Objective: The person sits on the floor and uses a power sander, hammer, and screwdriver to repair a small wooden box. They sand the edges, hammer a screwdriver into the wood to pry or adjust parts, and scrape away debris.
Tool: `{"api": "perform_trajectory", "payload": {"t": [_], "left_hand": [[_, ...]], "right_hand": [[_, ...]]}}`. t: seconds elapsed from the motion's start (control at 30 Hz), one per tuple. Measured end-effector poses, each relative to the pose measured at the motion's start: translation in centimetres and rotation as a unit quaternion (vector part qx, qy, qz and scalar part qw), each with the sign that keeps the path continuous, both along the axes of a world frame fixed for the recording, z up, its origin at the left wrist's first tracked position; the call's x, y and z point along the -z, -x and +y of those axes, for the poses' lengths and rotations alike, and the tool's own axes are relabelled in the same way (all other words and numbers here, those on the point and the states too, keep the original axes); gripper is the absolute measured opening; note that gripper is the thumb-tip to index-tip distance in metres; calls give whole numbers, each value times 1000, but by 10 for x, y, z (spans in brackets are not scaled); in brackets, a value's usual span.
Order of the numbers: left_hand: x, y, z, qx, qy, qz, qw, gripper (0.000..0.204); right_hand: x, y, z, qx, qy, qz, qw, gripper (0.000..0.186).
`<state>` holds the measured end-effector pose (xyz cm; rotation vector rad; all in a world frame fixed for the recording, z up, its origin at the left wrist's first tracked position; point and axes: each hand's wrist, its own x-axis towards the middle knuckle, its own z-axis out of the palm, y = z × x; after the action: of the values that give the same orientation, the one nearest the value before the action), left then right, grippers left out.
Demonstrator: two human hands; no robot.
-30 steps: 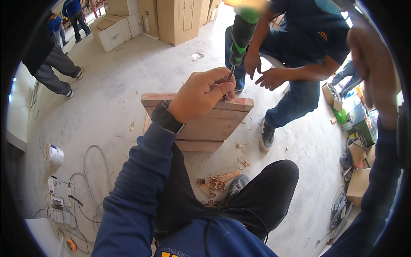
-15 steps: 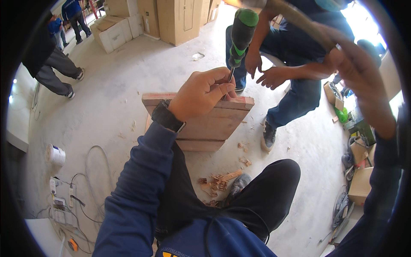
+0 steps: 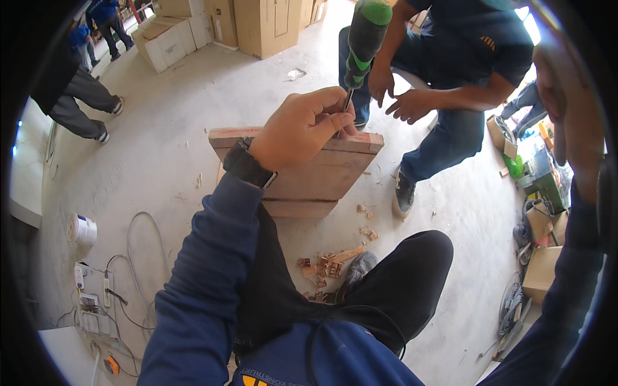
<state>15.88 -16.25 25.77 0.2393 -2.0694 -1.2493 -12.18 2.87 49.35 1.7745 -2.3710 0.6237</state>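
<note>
My left hand [image 3: 306, 125] pinches the thin metal shank of a screwdriver [image 3: 367, 38] with a green and black handle. The tool stands nearly upright, handle up, its lower end at the top edge of a reddish-brown wooden panel [image 3: 309, 177]; my fingers hide the tip. The panel stands in front of my legs. My right hand [image 3: 570, 109] is raised at the far right, blurred and partly cut by the dark rim. It is closed around the hammer, whose wooden handle shows clearly only in the earlier picture.
Another person in dark blue [image 3: 450, 103] sits just beyond the panel, hands close to the screwdriver. Wood chips [image 3: 328, 267] lie by my shoe. Cables and power strips [image 3: 96, 293] are at left, cardboard boxes [image 3: 267, 29] behind, tools and cartons [image 3: 544, 276] at right.
My right hand has swung up and to the right, taking the hammer handle away from above the other person's arm. My left hand still pinches the screwdriver on the panel edge.
</note>
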Motion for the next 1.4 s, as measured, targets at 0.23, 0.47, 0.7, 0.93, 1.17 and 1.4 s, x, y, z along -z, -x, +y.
{"api": "perform_trajectory", "payload": {"t": [0.23,0.47,0.7,0.93,1.17,1.4], "left_hand": [[-1,-1,2,-5,-7,-8,1000,8],[0,-1,2,7,-11,4,1000,9],[1,0,4,-6,-5,2,1000,8],[1,-1,1,5,-8,-10,1000,8],[1,-2,3,3,-22,-12,1000,9],[4,0,5,-18,-58,11,998,13]], "right_hand": [[27,5,4,-103,86,44,990,38],[33,-16,3,-188,170,73,965,33],[14,-19,11,96,138,-60,984,43],[54,10,24,-134,70,-55,987,45],[79,-17,5,-191,90,-45,976,49],[157,-70,-43,-138,54,-308,940,37]]}}
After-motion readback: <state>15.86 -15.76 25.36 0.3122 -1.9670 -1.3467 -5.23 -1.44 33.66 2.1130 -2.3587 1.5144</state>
